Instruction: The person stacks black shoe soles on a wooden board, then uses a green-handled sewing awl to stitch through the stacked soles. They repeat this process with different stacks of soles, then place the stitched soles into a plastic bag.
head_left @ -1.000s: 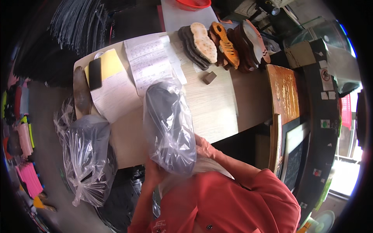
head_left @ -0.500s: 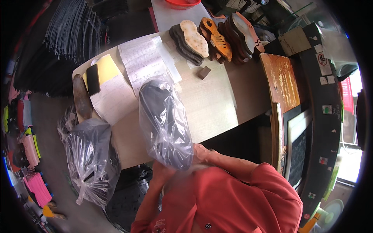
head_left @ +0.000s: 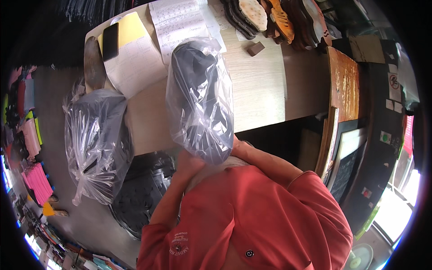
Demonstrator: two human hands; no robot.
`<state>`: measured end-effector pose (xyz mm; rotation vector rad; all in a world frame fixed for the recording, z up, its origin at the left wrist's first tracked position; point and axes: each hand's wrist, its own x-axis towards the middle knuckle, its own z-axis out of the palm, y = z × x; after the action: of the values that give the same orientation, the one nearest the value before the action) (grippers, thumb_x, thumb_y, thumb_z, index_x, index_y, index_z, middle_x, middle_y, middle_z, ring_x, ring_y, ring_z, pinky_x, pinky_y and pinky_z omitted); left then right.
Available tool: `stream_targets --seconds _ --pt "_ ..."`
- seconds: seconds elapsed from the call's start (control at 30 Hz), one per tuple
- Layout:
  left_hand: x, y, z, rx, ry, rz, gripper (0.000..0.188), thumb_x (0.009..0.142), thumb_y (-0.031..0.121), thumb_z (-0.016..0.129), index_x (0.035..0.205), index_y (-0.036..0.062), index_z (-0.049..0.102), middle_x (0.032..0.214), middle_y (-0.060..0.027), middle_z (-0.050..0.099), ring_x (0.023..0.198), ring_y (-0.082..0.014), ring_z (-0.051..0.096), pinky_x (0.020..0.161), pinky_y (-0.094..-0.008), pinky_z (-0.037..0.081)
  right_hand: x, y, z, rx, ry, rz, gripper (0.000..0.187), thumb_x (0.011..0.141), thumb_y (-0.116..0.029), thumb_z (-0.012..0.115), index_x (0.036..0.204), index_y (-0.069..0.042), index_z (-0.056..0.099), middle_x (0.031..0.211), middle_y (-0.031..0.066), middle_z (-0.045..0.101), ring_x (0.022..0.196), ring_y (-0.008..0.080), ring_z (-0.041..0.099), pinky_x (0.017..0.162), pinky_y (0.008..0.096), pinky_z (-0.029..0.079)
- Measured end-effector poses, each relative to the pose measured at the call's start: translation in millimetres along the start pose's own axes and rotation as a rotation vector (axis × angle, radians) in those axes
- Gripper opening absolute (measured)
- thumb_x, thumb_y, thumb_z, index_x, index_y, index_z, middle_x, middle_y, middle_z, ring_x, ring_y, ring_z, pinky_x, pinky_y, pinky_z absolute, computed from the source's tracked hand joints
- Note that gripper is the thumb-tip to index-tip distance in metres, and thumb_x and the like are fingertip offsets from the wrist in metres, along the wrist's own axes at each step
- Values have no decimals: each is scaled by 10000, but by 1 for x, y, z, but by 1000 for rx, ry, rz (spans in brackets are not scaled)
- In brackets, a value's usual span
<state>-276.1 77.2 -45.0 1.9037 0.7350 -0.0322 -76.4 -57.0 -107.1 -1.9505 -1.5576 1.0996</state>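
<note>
A clear plastic bag [head_left: 200, 103] with dark, sole-shaped pieces stacked inside lies on the pale table, its near end past the edge and close to my body. My left hand [head_left: 191, 163] is at the left of that near end, blurred and partly under it. At its right side, my right hand [head_left: 237, 146] is against the bag, the fingers hidden behind it. Whether either hand grips the plastic does not show. A second clear bag [head_left: 96, 139], its mouth gathered into a bunch and dark pieces inside, hangs at the table's left corner.
Written sheets [head_left: 135, 67] and a black phone [head_left: 110, 41] lie at the table's far left. A small brown block [head_left: 256, 49] sits near stacked soles [head_left: 253, 14] at the far right. Weathered wooden boards [head_left: 344, 85] stand to the right, beside a dark panel with stickers.
My view has tipped toward my body, so the table and everything on it sit higher in the picture. The bag stays between my hands, with little other visible change.
</note>
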Motion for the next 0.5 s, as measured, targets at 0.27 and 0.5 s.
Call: stream_targets --seconds 0.27,0.5 --pt "10 36 -1 14 168 200 523 805 95 664 1321 8 680 1210 -229 748 1089 -434 722 947 -466 576 1 1 -11 87 -31 -5 329 1035 -357 641 1248 -128 741 1142 132 773 1041 308 738 912 405 580" --pt "0 18 17 -21 65 -10 522 845 142 648 1347 -2 665 1281 -263 714 1180 -453 679 1065 -501 523 3 7 -18 60 -111 -28 335 1030 -339 642 1216 -80 746 1134 152 771 1041 303 739 913 400 577"
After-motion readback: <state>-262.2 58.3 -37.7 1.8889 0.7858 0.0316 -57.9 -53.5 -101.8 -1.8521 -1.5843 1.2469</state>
